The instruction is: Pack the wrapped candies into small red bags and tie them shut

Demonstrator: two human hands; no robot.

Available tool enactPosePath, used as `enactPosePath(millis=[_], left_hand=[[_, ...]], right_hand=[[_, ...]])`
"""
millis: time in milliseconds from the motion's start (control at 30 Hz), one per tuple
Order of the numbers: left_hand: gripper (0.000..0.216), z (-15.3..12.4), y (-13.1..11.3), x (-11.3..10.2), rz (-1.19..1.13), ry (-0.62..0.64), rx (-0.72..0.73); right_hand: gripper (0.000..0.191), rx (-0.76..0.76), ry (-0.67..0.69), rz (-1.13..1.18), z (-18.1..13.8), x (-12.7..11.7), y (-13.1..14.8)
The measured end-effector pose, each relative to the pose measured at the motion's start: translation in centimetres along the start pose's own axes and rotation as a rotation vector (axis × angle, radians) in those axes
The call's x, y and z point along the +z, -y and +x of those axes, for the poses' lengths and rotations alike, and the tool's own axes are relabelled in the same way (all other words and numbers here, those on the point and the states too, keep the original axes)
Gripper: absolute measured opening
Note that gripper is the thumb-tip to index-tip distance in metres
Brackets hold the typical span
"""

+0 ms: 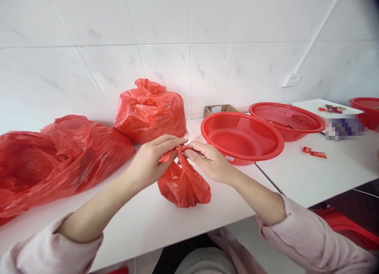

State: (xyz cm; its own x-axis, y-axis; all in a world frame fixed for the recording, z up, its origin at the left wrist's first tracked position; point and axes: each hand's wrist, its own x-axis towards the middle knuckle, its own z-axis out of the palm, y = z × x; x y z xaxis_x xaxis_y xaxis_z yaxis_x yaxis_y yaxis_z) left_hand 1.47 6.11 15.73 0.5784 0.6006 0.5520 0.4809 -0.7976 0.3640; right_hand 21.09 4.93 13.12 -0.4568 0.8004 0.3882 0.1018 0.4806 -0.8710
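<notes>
A small red plastic bag (pixel 185 187) rests on the white table in front of me, its top gathered upward. My left hand (pixel 158 153) is closed on one side of the bag's twisted top. From the other side, my right hand (pixel 209 159) pinches a strand of the same top between thumb and fingers. The two hands nearly meet above the bag. What the bag contains cannot be made out through the plastic.
Large red plastic bags (pixel 68 159) lie on the left, with a full tied bag (pixel 151 116) by the wall. Red colanders (pixel 242 137) stand at right, before a small cardboard box (pixel 220 109). Small red packets (pixel 314 152) and a white tray (pixel 314 105) are further right.
</notes>
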Motion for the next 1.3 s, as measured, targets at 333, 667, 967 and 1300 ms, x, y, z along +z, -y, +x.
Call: enactPosePath(millis=[333, 667, 967, 1300], left_hand=[[0.039, -8.3, 6.2, -0.3, -0.12, -0.006, -0.57], [0.046, -6.9, 2.8, 8.8, -0.656, -0.126, -0.329], [0.034, -9.3, 3.4, 9.2, -0.354, -0.018, -0.24], [0.029, -12.0, 2.5, 10.3, -0.064, 0.131, -0.125]], right_hand=[[0.028, 0.171, -0.239, -0.212, -8.1, -3.3, -5.2], [0.033, 0.25, -0.626, 0.023, -5.2, 4.3, -7.4], [0.024, 0.072, -0.61, -0.358, -6.0, 3.5, -9.5], [0.021, 0.189, -0.364, -0.584, -8.2, 4.5, -9.9]])
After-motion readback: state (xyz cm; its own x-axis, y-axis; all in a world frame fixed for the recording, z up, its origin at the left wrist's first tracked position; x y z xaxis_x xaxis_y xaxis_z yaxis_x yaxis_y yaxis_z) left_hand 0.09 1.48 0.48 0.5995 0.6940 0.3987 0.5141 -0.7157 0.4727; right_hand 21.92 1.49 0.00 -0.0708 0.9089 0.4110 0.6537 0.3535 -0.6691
